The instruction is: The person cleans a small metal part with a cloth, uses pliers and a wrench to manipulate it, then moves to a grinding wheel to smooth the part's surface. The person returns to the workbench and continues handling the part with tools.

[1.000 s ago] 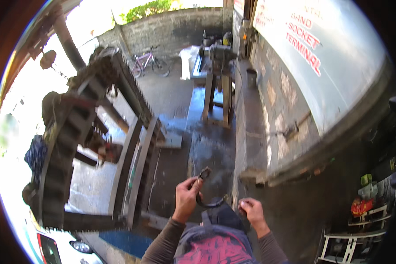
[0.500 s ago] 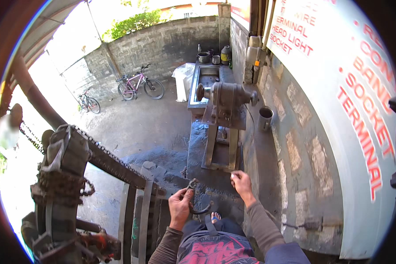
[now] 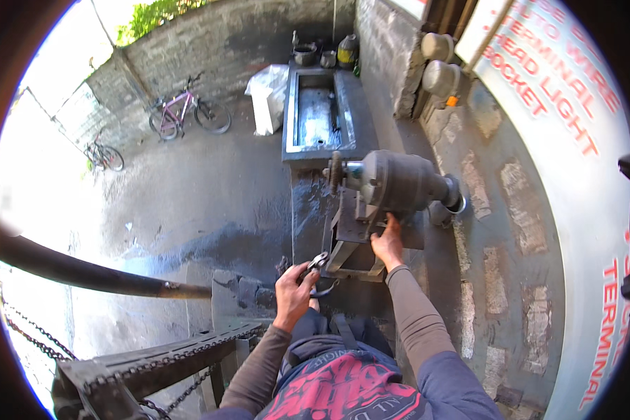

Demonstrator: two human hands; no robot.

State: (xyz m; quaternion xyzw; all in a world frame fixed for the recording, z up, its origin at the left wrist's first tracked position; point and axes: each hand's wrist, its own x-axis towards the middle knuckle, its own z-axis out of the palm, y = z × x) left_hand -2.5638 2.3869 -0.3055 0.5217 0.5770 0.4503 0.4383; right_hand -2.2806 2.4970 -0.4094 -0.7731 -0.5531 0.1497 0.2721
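left grip (image 3: 293,294) pinches the curved dark-metal part (image 3: 320,262); the crosswise grey cylindrical metal grinder (image 3: 402,180) lies just beyond the nearer right grip (image 3: 388,246), closure unclear.

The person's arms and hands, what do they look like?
The left hand and right hand show no gloves. Plain, snug, brownish long sleeves reach down to about the wrists. A looser blue-grey sleeve shows higher up on the right.

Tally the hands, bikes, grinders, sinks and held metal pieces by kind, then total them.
Hands: 2
Bikes: 2
Grinder: 1
Sink: 1
Metal piece in the left hand: 1
Total: 7
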